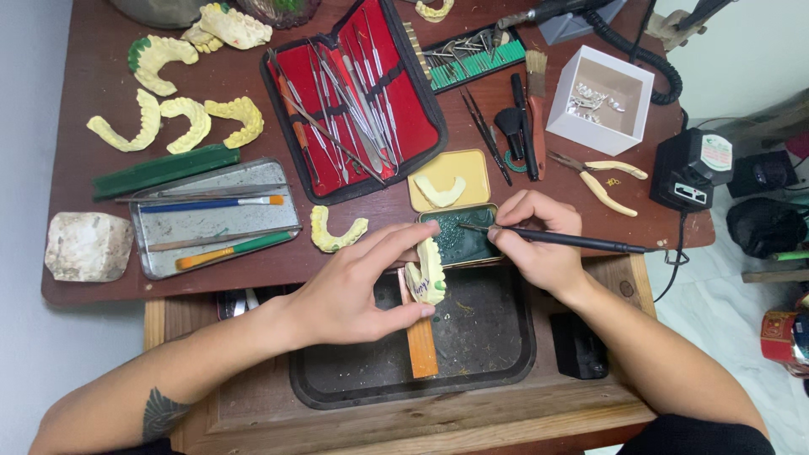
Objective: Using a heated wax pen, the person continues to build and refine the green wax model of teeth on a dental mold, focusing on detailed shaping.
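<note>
My left hand (pixel 354 286) pinches a pale yellow dental cast (pixel 428 274) between thumb and fingers, holding it upright over a black tray (pixel 497 354). An orange wooden block (pixel 420 341) stands under the cast. My right hand (pixel 539 240) grips a thin black-handled tool (pixel 581 242) like a pen. Its tip reaches left into a small open tin (pixel 459 236) of dark green material, just above the cast.
On the brown table lie several yellow dental casts (pixel 190 118), a red open case of metal instruments (pixel 354 97), a metal tray with brushes (pixel 211 219), a white stone (pixel 88 246), pliers (pixel 602 181), a white box (pixel 600 99) and a black power unit (pixel 691 168).
</note>
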